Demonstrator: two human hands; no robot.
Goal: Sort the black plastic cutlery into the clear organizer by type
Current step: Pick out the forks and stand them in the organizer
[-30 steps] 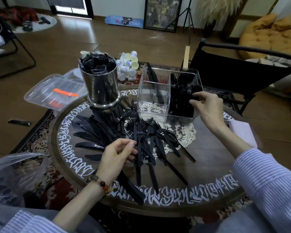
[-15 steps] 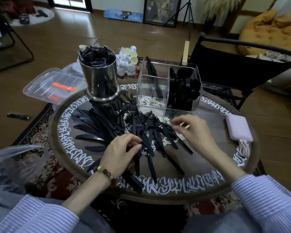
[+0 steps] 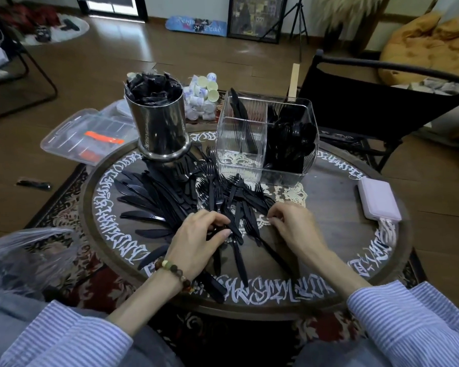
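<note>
A round desk [image 3: 337,226] with white script along its rim carries a loose heap of black plastic cutlery: knives [image 3: 143,197] fanned out to the left, forks [image 3: 223,192] tangled at the middle over a lace doily [image 3: 289,193]. Behind the heap stands the clear organizer [image 3: 266,133]; its right compartment is packed with black spoons [image 3: 292,139], its left compartment holds only a few knives and forks leaning on the divider. One second earlier the right hand [image 3: 293,226] was up at the organizer's right compartment; it has since come back down to the near edge of the fork pile, its fingers [image 3: 273,215] curled down onto the handles, though whether they have already pinched one cannot be told. The left hand [image 3: 199,239], with a beaded bracelet [image 3: 175,271] at the wrist, has stayed at the pile, its fingers bent round one or more black handles. The return suggests that one delivery is done and the next pick is starting; most knives and forks remain unsorted. A steel canister [image 3: 159,128] of black wrapped items and a pink power bank [image 3: 379,202] stand aside.
</note>
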